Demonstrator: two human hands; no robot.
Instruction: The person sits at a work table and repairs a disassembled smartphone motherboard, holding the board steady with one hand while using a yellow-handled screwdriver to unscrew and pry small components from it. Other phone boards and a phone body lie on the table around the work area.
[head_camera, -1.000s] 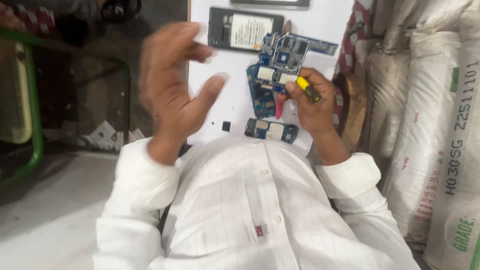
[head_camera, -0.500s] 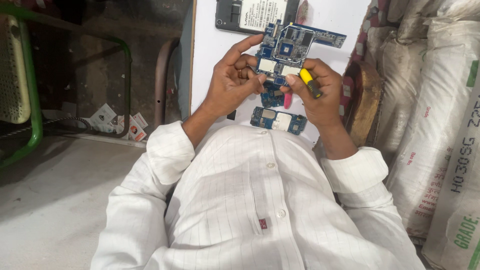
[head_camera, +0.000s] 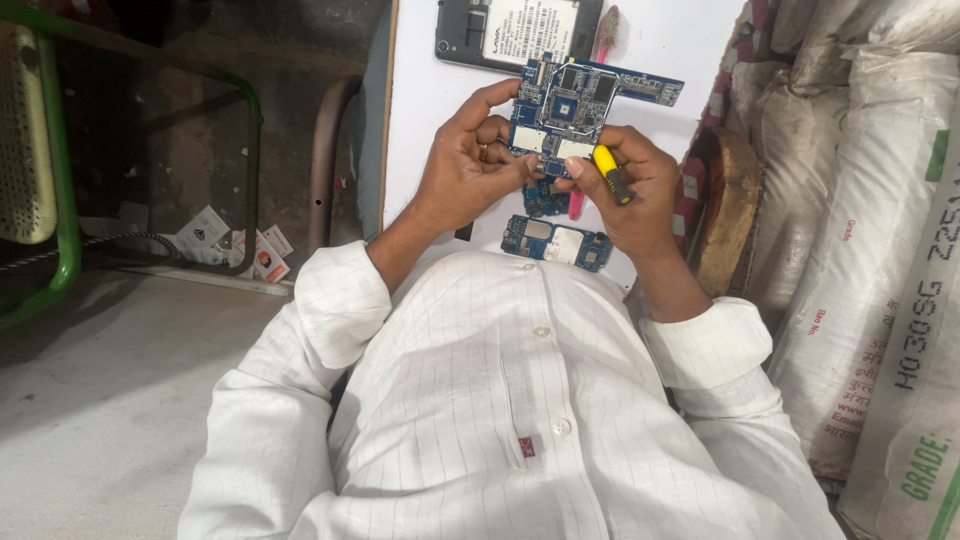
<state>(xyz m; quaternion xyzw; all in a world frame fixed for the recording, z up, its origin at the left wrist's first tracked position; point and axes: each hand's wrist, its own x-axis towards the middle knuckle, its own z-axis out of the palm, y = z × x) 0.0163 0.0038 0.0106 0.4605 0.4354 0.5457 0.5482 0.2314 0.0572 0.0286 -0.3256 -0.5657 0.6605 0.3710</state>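
I read this as the inspection step: my left hand (head_camera: 465, 175) pinches the blue circuit board (head_camera: 575, 105) at its 9 o'clock edge. My right hand (head_camera: 630, 190), fingers curled, grips a yellow-handled screwdriver (head_camera: 608, 174) at the board's 6 o'clock. Next move needs the board steady.

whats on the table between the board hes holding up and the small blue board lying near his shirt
In the head view, another blue board piece and a pink tool tip lie between the held circuit board and the small blue board.
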